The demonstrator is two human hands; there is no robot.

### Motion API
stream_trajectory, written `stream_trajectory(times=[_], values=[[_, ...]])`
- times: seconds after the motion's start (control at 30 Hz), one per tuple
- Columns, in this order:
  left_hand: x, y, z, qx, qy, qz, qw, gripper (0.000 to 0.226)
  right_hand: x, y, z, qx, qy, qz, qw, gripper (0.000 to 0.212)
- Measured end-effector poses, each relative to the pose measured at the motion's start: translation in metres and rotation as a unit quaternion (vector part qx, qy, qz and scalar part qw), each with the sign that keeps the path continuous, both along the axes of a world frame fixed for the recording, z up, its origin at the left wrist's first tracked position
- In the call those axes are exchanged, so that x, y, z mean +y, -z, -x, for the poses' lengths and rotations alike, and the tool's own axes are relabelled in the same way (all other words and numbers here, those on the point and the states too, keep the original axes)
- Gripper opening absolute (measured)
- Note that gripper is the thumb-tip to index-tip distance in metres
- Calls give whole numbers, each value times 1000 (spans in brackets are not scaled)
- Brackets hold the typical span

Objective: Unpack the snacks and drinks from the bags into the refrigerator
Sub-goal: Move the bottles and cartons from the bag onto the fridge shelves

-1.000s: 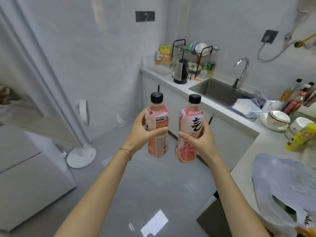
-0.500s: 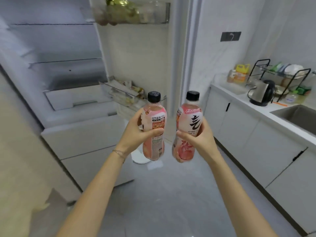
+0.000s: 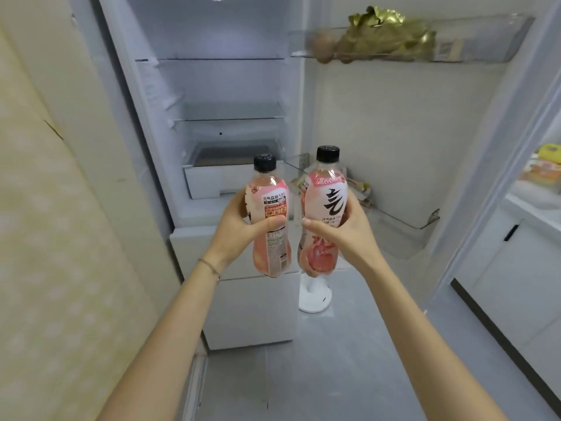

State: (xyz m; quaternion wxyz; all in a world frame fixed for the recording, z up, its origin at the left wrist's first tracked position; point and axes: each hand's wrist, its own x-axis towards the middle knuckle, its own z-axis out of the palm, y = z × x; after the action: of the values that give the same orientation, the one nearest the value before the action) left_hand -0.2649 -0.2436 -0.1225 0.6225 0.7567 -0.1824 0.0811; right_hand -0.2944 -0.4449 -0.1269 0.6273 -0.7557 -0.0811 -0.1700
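Observation:
I hold two pink peach-drink bottles with black caps upright in front of the open refrigerator (image 3: 212, 86). My left hand (image 3: 239, 230) grips the left bottle (image 3: 271, 220) around its middle. My right hand (image 3: 346, 232) grips the right bottle (image 3: 323, 208), whose label faces me. The bottles stand side by side, a small gap between them. Behind them are bare glass shelves (image 3: 230, 115) and a white drawer (image 3: 212, 180). The open door (image 3: 394, 132) is on the right.
The upper door bin (image 3: 455, 44) holds gold-wrapped items and eggs. The lower door bin (image 3: 400, 229) holds several packets. A white fan base (image 3: 314, 296) stands on the grey floor below the door. A yellowish wall is on the left, and white kitchen cabinets (image 3: 516, 268) are on the right.
My view has swung left from the sink counter to face the open refrigerator. Both hands keep their grip on the bottles, now held in front of the fridge interior.

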Motion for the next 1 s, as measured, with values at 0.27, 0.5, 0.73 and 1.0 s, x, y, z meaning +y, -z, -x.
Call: stream_trajectory(times=[0.27,0.5,0.73,1.0], values=[[47,-28,-87,-26,-68,28,997,47,51,-22,-120,-28,-53,7,998,74],[92,-55,-162,-53,-127,27,990,47,97,-51,-221,-39,-97,25,994,72],[133,-59,-246,-76,-149,27,986,54,135,-54,-306,-53,-88,29,994,73],[178,-79,-348,-110,-112,20,987,69,189,-67,-395,-79,-42,-7,996,70]])
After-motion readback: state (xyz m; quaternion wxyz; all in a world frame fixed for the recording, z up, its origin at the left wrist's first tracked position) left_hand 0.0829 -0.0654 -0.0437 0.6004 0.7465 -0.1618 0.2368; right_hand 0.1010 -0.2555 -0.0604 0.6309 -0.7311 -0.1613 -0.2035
